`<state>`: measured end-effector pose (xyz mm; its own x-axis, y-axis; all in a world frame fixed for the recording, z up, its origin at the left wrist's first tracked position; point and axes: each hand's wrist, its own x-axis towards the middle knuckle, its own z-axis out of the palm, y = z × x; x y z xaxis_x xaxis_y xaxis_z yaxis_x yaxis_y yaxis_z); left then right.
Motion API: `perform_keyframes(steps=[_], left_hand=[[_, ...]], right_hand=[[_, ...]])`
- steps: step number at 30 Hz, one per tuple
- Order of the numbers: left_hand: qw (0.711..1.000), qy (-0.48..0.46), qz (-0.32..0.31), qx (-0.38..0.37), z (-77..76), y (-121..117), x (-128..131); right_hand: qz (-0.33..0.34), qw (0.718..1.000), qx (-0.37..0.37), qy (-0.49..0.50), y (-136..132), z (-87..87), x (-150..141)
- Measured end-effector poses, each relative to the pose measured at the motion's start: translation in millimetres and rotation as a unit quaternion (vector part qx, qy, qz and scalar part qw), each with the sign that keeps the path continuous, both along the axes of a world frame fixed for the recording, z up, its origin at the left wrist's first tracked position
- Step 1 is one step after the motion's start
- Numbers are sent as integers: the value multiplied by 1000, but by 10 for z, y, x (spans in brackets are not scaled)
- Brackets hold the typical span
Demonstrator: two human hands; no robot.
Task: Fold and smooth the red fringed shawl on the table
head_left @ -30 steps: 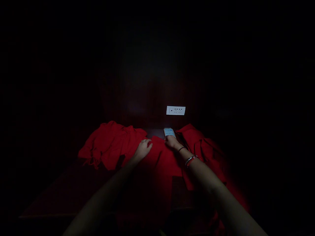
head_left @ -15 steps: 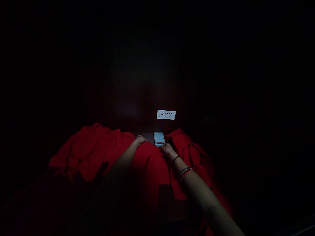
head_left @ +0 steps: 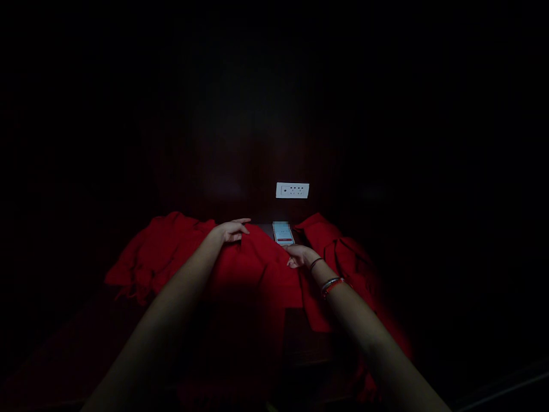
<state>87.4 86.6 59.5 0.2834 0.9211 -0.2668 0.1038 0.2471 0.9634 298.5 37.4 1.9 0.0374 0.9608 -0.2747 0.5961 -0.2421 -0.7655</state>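
Dark wall [head_left: 231, 166], both grips [head_left: 231, 230] [head_left: 302, 255] pinching red cloth [head_left: 261, 260]

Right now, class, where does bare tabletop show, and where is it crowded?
Dim tabletop shows before the left red heap, plus a sliver between middle cloth and phone. Crowded: the cloth's far edge, with left hand and right hand; right heap.

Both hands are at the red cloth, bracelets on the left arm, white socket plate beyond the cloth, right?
The arm is wrong: the head view shows the bracelets on the right arm, not the left. The left hand and right hand are at the red cloth, and the white socket plate is beyond it.
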Motion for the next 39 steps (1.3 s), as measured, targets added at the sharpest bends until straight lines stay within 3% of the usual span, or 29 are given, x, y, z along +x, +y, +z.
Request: perform_keyframes(steps=[5, 10, 14, 20, 24, 28, 32, 36, 39], left_hand=[[1000, 17, -5, -15, -18, -44, -16], [1000, 1, -9, 0, 2, -27, -20], [999, -21, -2, 39, -29, -5, -43], [995, -9, 72, 61, -210, 121, 94], [991, -9, 95, 90, -179, 198, 181], [987, -25, 95, 128, -115, 261, 221], [986, -5, 105, 130, -213, 329, 276], [985, 52, 126, 106, -357, 396, 327], [979, 89, 142, 118, -380, 468, 344]], right_hand=[[-28, 989, 2, 142, 18, 41, -77], [-123, 961, 113, 220, 22, 63, -99], [-180, 921, 191, 288, 12, 55, -80], [-162, 929, 103, 316, 27, 22, -93], [-165, 922, 154, 314, 36, 45, -131], [-215, 903, 228, 294, 115, 16, -115], [-258, 894, 199, 309, 249, -65, -57], [-244, 900, 169, 321, 318, -94, -19], [-227, 907, 144, 324, 315, -80, 0]])
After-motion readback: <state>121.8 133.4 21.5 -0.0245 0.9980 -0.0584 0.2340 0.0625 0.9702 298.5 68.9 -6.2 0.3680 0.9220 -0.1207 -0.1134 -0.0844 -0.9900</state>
